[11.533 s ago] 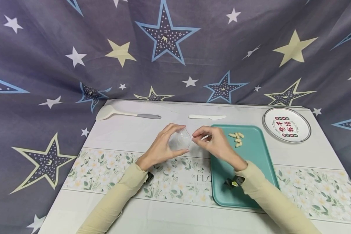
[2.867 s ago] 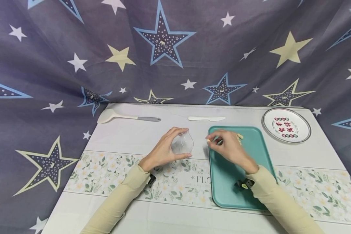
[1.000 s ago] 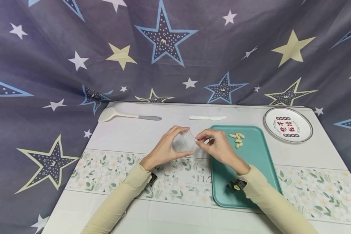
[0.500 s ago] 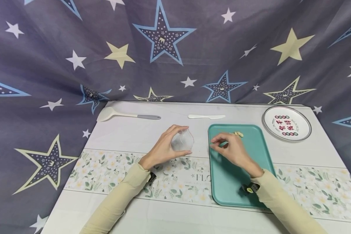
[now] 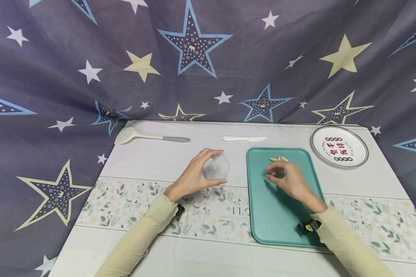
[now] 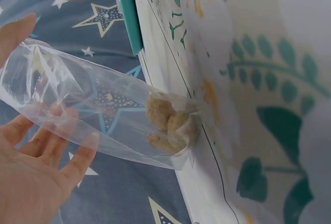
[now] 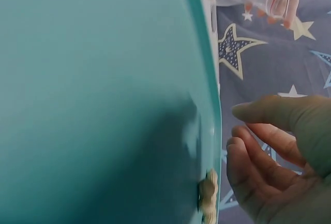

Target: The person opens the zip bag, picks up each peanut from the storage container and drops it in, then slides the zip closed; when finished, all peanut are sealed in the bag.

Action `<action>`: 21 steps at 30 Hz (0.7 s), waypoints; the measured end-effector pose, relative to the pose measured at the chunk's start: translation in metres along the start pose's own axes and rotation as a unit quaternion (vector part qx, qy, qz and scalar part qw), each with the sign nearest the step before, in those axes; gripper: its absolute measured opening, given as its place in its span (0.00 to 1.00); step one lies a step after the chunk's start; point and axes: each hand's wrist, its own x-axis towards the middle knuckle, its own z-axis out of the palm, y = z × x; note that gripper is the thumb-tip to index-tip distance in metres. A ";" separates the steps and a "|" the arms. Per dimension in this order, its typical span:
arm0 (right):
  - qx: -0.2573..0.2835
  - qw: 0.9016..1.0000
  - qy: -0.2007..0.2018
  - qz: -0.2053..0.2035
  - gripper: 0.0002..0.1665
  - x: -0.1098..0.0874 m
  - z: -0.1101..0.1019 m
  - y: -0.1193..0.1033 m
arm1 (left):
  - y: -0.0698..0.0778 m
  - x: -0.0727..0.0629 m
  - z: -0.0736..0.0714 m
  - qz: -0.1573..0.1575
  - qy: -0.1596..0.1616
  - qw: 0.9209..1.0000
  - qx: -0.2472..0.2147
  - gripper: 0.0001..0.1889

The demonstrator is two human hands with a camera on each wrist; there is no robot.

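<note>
My left hand holds a clear plastic zip bag by its mouth, thumb on one side and fingers on the other. The left wrist view shows several peanuts at the bottom of the bag, with its mouth spread between thumb and fingers. My right hand is above the teal tray, fingers loosely bent and thumb apart from the fingertips, nothing held. Just beyond its fingers, unshelled peanuts lie on the tray, partly hidden by the hand. One peanut also shows in the right wrist view.
A white spatula-like spoon with a grey handle lies at the back left. Near the back edge is a white knife. White plates with red lettering stand right of the tray. A star-patterned curtain hangs behind the table.
My right hand went from the tray with a peanut to the bag's mouth, then came back rightward over the tray without it. My left hand keeps the bag in nearly the same place.
</note>
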 end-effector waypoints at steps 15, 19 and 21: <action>-0.073 0.997 0.011 0.013 0.15 -0.007 -0.025 0.017 | -0.002 -0.001 0.000 0.005 0.000 1.000 -0.008 0.47; -0.084 0.996 0.006 0.013 0.16 -0.009 -0.026 0.024 | -0.002 -0.001 0.000 0.007 0.002 1.000 -0.008 0.47; -0.084 0.996 0.003 0.015 0.15 -0.009 -0.027 0.026 | -0.001 -0.001 0.000 0.006 0.001 1.000 -0.007 0.47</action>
